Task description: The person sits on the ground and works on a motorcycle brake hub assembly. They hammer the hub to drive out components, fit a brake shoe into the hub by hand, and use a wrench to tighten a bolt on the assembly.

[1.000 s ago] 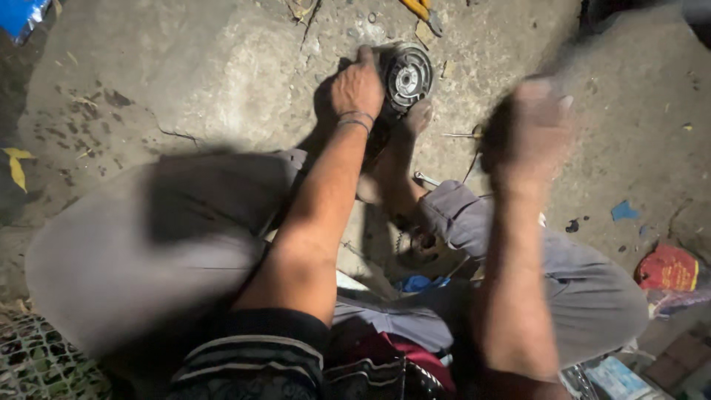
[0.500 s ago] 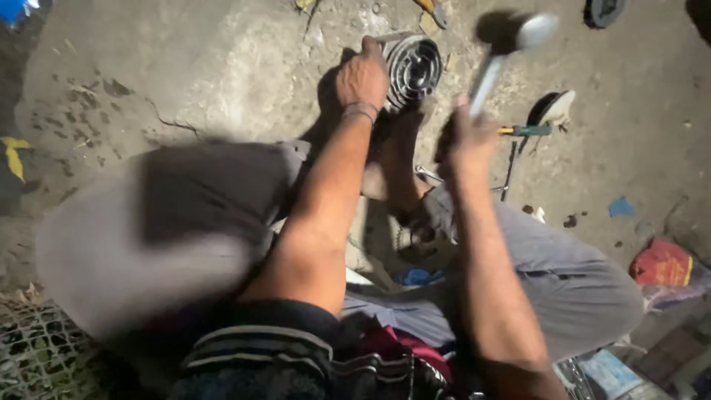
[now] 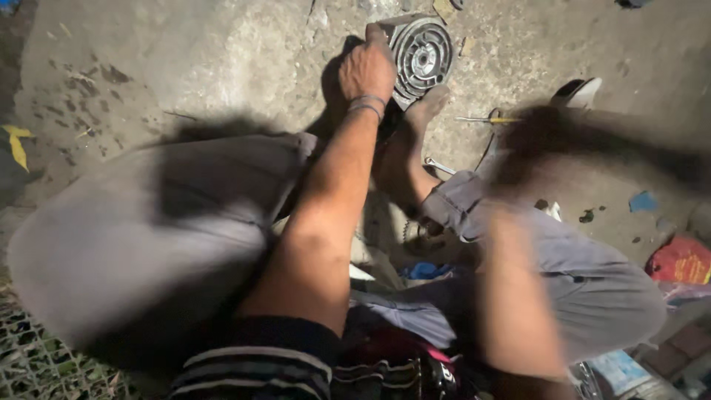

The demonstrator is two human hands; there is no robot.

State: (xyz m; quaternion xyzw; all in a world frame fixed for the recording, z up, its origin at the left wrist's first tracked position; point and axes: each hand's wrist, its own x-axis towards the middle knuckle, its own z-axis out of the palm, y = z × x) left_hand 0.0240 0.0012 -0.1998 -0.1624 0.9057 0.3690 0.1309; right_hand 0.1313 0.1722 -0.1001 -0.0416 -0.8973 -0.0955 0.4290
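Note:
A round grooved metal pulley part [image 3: 422, 53] lies on the concrete ground at the top of the view. My left hand [image 3: 366, 70] grips its left edge, a band on the wrist. My bare foot [image 3: 421, 118] rests against the part's lower side. My right hand [image 3: 537, 144] is a dark motion blur to the right of the foot, with a smeared streak running right from it. The hammer it held a moment ago cannot be made out in the blur.
A yellow-handled screwdriver [image 3: 489, 119] and a small wrench [image 3: 438, 164] lie by my foot. A white and black object [image 3: 578, 92] sits further right. A red bag [image 3: 681, 259], a blue scrap [image 3: 643, 201] and wire mesh [image 3: 37, 363] border the spot.
My right hand, raised with a hammer half a second ago, has swung down and to the right into a blur. The left hand stays on the round part.

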